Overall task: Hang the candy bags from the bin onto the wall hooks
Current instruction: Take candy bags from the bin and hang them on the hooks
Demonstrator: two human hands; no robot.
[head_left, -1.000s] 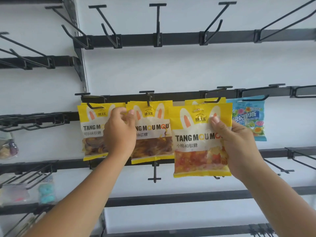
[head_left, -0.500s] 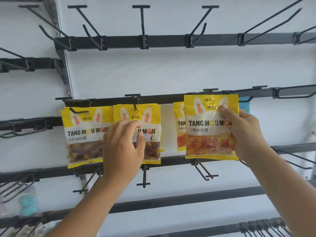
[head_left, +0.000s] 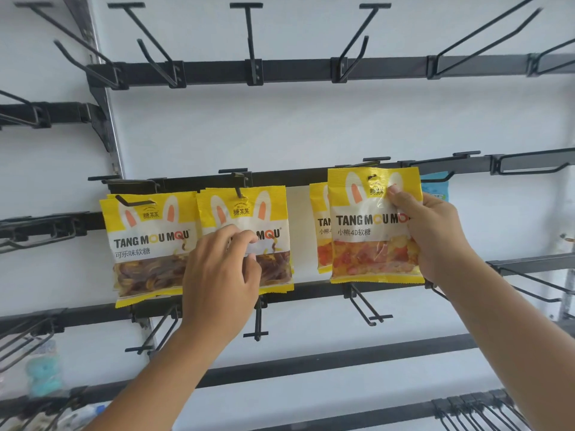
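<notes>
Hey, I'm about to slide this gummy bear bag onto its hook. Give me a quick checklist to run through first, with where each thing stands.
1. Grip: ok. The right hand pinches the bear bag at its right edge.
2. Bag upright, print facing out: ok.
3. Hang hole on the hook: cannot tell. Something dark shows in the hole, but it is unclear whether it is the hook tip.
4. Right spot: ok. A matching bag hangs just behind.
5. Left hand out of the way: ok. It is at the middle cola bag, apart from the bear bag.
</notes>
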